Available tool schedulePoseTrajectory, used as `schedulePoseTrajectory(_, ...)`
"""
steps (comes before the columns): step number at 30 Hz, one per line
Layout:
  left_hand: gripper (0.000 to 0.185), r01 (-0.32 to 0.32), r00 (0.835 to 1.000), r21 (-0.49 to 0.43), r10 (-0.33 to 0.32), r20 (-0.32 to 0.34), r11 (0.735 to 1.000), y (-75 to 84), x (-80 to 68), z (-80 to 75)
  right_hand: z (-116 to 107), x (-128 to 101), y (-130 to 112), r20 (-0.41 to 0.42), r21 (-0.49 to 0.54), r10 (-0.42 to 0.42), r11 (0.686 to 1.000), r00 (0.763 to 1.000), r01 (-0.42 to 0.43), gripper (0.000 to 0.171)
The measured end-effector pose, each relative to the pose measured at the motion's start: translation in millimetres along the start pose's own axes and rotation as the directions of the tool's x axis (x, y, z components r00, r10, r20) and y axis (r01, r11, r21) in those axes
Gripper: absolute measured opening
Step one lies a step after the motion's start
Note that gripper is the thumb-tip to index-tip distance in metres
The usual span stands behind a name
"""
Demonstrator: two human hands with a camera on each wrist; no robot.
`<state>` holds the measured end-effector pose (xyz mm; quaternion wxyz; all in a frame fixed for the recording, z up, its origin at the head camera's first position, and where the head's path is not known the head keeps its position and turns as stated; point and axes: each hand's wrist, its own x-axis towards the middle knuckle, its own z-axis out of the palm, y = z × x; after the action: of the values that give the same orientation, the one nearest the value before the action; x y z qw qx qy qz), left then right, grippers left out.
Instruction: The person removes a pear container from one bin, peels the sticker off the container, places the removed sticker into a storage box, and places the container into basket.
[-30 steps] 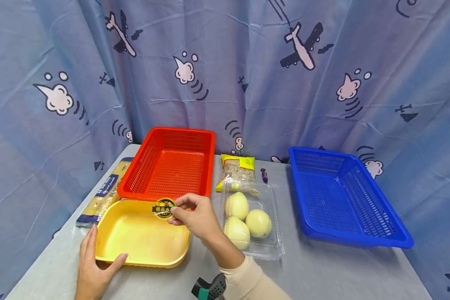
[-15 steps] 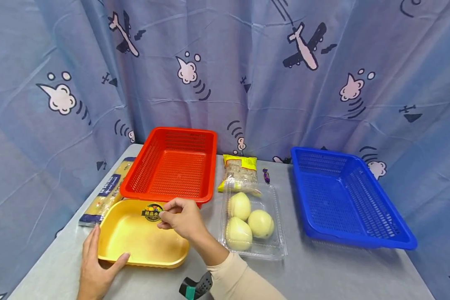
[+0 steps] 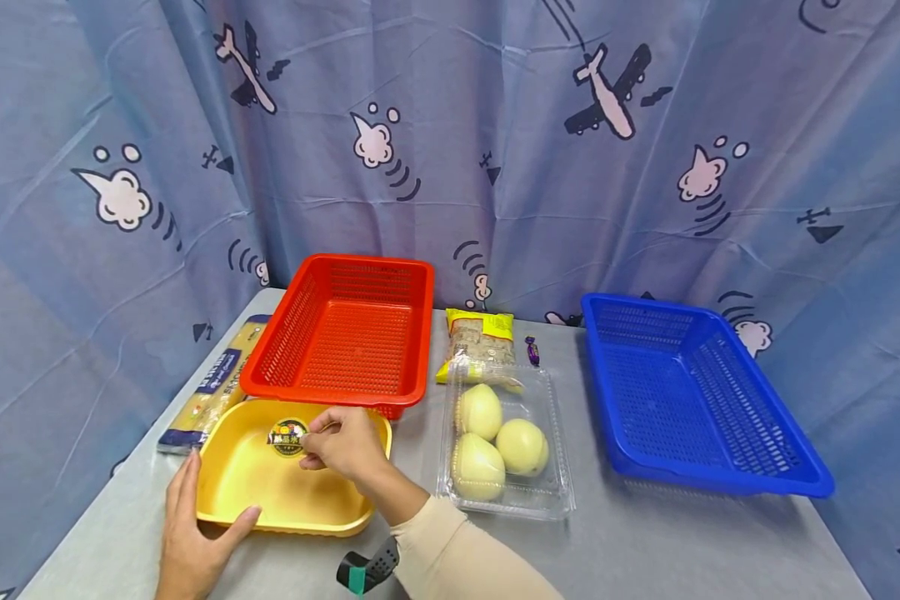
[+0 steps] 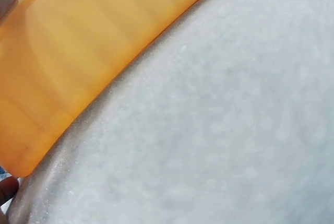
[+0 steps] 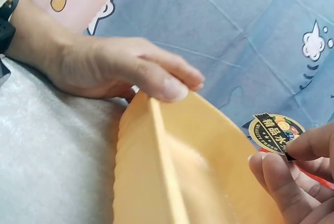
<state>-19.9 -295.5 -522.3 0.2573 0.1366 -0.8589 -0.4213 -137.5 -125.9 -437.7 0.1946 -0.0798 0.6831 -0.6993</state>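
Note:
A round black-and-gold fruit label (image 3: 287, 437) is pinched between the thumb and fingers of my right hand (image 3: 348, 446), face up over the yellow basin (image 3: 300, 504). The right wrist view shows the label (image 5: 271, 130) closer, with printed fruit and lettering on it. At the basin's near-left corner, my left hand (image 3: 191, 533) holds the rim, thumb on the front side and fingers along the left side. In the left wrist view the basin's ribbed outer wall (image 4: 78, 62) fills the upper left, with only fingertips showing at its edges.
Behind the basin stands a red basket (image 3: 360, 333), with a long yellow-and-blue packet (image 3: 213, 379) on its left. To the right, a clear clamshell box (image 3: 543, 492) holds three pale round fruits. Beyond it lie a yellow bag (image 3: 480, 337) and a small purple candy (image 3: 532, 351). A blue basket (image 3: 675, 400) sits far right.
My right hand has moved left and slightly nearer with the label, farther over the basin. The left hand has stayed at the corner. The view shifted slightly at first.

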Motion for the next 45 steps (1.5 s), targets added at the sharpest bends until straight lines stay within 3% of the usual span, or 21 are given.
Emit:
schedulePoseTrajectory(4, 0.111, -0.009, 1.000, -0.006, 0.009, -0.009, 1.000, -0.4, 0.0, -0.1, 5, 4, 6, -0.021, -0.023, 0.043, 0.999, 0.999, -0.043, 0.014)
schedulePoseTrajectory(20, 0.110, 0.020, 1.000, 0.003, -0.020, 0.015, 1.000, 0.9, 0.9, -0.5, 10, 10, 22, -0.091, -0.174, 0.086, 0.979, 0.992, -0.101, 0.018)
schedulePoseTrajectory(25, 0.110, 0.008, 1.000, -0.010, -0.008, 0.013, 1.000, -0.4, 0.4, -1.1, 10, 12, 28, -0.122, -0.208, 0.123, 0.967, 0.985, -0.146, 0.020)
schedulePoseTrajectory(31, 0.111, -0.027, 1.000, -0.021, 0.027, 0.001, 0.999, -1.8, 1.1, -1.7, 10, 15, 32, -0.132, -0.244, 0.115, 0.959, 0.985, -0.144, 0.020)
schedulePoseTrajectory(41, 0.110, 0.002, 1.000, -0.014, -0.002, 0.019, 1.000, 2.2, 1.7, -1.6, 10, 15, 33, -0.143, -0.356, 0.078, 0.926, 0.987, -0.125, 0.020)
schedulePoseTrajectory(43, 0.110, 0.003, 1.000, -0.016, -0.002, 0.016, 1.000, 2.1, 1.3, -1.7, 9, 15, 34, -0.137, -0.405, 0.061, 0.907, 0.989, -0.112, 0.019)
schedulePoseTrajectory(45, 0.110, 0.002, 1.000, -0.020, -0.002, 0.012, 1.000, 1.9, 0.9, -1.9, 8, 14, 35, -0.130, -0.486, 0.025, 0.870, 0.991, -0.086, 0.015)
